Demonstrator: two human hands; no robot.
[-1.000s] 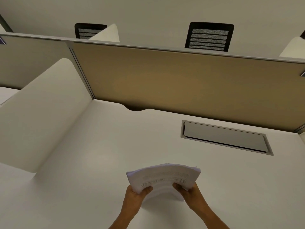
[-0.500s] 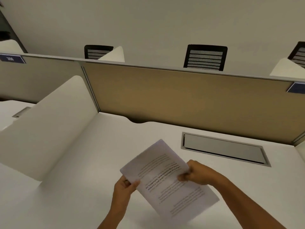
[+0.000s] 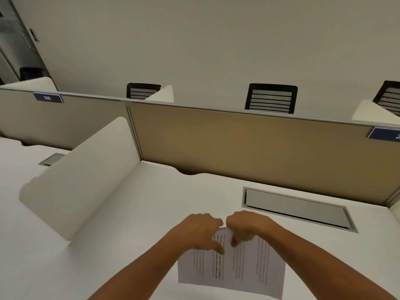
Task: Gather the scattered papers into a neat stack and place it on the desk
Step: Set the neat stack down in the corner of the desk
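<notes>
I see the stack of papers [image 3: 236, 265], white sheets with lines of black print running sideways, lying flat on the white desk [image 3: 134, 213]. Its far edge sits under my fingers [image 3: 218, 249]; the rest spreads toward me below them.

Matt white paper stack [image 3: 233, 269] lies on a smooth matt desk [image 3: 134, 213], backed by a tan cloth-like partition [image 3: 238, 144].

Two bare forearms show from the lower edge of the view, no sleeves, watch or bracelet seen on them, each ending in an ungloved hand, the left hand [image 3: 201, 231] and the right hand [image 3: 245, 227], with no ring that can be made out.
</notes>
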